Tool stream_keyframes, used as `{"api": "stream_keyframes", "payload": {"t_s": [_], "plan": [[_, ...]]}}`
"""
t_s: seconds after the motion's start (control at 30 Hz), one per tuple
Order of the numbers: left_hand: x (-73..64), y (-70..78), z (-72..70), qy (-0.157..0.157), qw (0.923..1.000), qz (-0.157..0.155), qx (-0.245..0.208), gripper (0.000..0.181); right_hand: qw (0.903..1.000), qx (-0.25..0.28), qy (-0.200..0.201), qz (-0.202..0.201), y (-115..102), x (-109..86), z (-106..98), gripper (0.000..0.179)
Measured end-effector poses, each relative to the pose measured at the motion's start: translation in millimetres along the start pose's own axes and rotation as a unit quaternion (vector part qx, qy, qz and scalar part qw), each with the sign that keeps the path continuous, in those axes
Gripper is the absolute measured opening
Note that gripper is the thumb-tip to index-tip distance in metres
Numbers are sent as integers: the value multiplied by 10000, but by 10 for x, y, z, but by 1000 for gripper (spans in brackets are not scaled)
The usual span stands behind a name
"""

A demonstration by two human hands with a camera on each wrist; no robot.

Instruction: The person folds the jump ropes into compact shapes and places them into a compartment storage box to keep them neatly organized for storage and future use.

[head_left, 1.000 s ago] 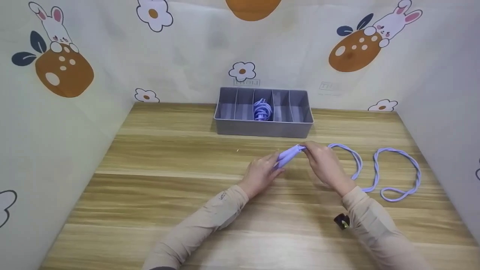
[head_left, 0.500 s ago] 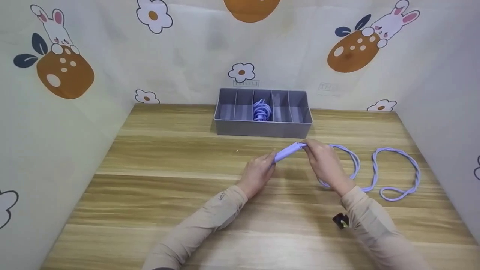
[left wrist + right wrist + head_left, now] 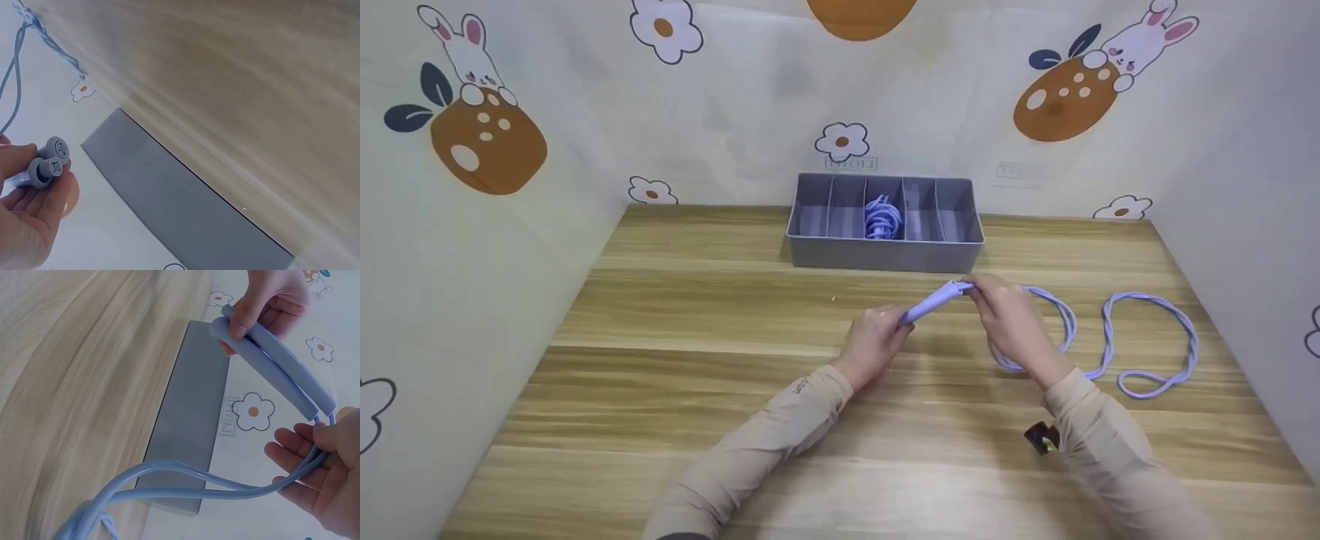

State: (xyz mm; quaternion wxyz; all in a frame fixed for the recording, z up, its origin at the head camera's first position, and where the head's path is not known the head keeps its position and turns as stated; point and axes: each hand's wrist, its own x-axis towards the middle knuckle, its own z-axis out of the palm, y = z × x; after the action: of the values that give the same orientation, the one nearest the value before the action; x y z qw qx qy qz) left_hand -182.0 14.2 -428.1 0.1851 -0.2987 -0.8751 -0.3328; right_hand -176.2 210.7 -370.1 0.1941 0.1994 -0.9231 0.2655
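Observation:
In the head view my left hand (image 3: 874, 341) grips the two light purple-blue handles (image 3: 931, 301) of a jump rope by their lower ends. The right wrist view shows these handles (image 3: 270, 374) lying side by side, thumb across one of them. Their round end caps (image 3: 56, 149) stick out past my left fingers in the left wrist view. My right hand (image 3: 1016, 322) pinches both cords (image 3: 306, 467) just beyond the handles, palm turned up with several fingers extended. From there the doubled, twisted cord (image 3: 1192, 337) runs onto the table at the right in loose loops.
A grey divided box (image 3: 885, 256) stands at the table's back, with a coiled purple-blue rope (image 3: 883, 219) in its middle compartment. A small dark object (image 3: 1041, 437) shows beside my right sleeve. Patterned cloth walls (image 3: 735, 112) enclose the wooden table (image 3: 697, 315).
The two handles, slightly spread a second ago, now line up together. My left hand has drawn back a little toward their lower ends; my right hand rose slightly, keeping its pinch on the cords.

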Motion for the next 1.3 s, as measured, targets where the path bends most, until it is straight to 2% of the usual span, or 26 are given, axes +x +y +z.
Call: {"api": "stream_keyframes", "payload": {"t_s": [0.17, 0.27, 0.43, 0.57, 0.73, 0.93, 1.0, 1.07, 1.17, 1.23, 1.3], "plan": [[22, 10, -4, -145, 9996, -190, -145, 9, 9998, 188, 0, 5, -13, 0, -22, 10], [35, 7, -9, -93, 9995, -177, -231, 9, 9995, 301, 6, 61, -7, 4, -38, 10], [61, 15, -44, 20, 9995, -114, -308, 7, 9961, 835, -85, 255, 32, 28, -73, 14], [85, 18, -56, 123, 9993, -47, -364, 8, 9882, 1431, -284, 466, 69, 45, -107, 23], [96, 20, -60, 163, 9990, -85, -400, 9, 9724, 2179, -475, 681, 115, 63, -132, 31], [100, 31, -78, 283, 9974, -251, -614, 9, 9619, 2631, -181, 719, 186, 61, -105, 32], [112, 38, -89, 314, 9958, -416, -758, 10, 9542, 2886, -25, 787, 200, 54, -82, 31], [127, 47, -104, 319, 9928, -676, -933, 13, 9383, 3329, 132, 923, 206, 47, -47, 33], [153, 60, -132, 307, 9846, -1138, -1292, 17, 9048, 4085, 329, 1152, 188, 24, 18, 36], [174, 67, -152, 277, 9753, -1472, -1624, 19, 8797, 4557, 433, 1290, 162, 2, 68, 39], [194, 72, -172, 249, 9629, -1772, -2021, 20, 8643, 4820, 546, 1330, 127, -27, 112, 41]]}}
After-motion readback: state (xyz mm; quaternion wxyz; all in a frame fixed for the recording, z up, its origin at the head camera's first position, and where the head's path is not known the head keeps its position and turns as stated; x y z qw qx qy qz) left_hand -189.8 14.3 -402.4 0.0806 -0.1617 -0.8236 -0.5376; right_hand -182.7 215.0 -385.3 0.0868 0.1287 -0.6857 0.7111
